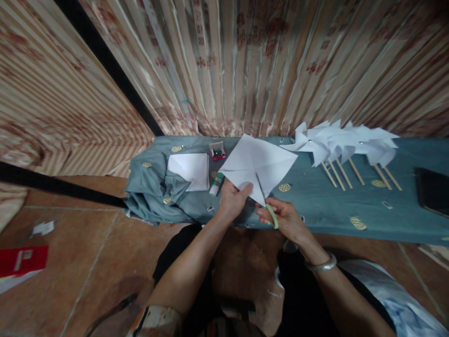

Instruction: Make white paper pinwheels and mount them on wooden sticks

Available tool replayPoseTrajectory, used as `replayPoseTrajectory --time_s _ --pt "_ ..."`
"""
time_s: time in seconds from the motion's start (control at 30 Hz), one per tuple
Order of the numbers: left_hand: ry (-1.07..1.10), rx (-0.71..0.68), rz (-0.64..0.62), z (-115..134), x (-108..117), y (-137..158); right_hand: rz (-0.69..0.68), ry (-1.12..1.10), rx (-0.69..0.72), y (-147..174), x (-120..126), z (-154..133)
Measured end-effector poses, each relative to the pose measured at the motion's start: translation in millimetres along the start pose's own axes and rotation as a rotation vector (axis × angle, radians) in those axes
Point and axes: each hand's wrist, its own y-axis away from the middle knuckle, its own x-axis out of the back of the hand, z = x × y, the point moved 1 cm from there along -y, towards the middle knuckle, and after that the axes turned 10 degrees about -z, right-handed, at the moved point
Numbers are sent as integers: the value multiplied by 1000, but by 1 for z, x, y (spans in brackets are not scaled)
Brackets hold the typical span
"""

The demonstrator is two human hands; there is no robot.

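A square sheet of white paper [257,157] with crossing creases is held up over the cloth-covered table, one corner toward me. My left hand [234,199] pinches its near left edge, thumb on top. In my right hand [284,217] is a pair of scissors [272,216] with light green handles. One dark blade lies over the paper near its lowest corner, pointing to the middle. The other blade is hidden beneath the sheet. Left of the sheet are a green and white glue stick [216,185] and a small red box [218,150] of dark pins or tacks.
A stack of white paper [192,171] sits on the left, partly under a fold of blue-grey cloth [150,187]. Several paper pinwheels [343,142] on wooden sticks lie to the right. A dark flat object [433,189] rests at the far right. A pleated curtain [245,70] hangs behind.
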Motion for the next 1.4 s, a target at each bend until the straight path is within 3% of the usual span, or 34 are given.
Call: replayPoseTrajectory --time_s 0.43,0.6,0.83,1.0,1.17,1.3,1.4 --pt "31 8 2 1 -1 1 22 -27 8 -1 -3 0" --pt "40 35 29 3 0 -1 -55 50 7 1 -2 -2" --pt "60 -60 83 7 10 -11 -242 203 -67 11 21 -8" --pt "70 -77 121 10 19 -16 -279 214 -69 28 44 -19" --pt "83 -78 107 12 20 -16 -157 176 95 38 59 -29" --pt "110 -7 31 9 16 -14 166 124 209 28 69 -28" --pt "107 65 -53 4 11 -11 326 102 282 20 76 -26"
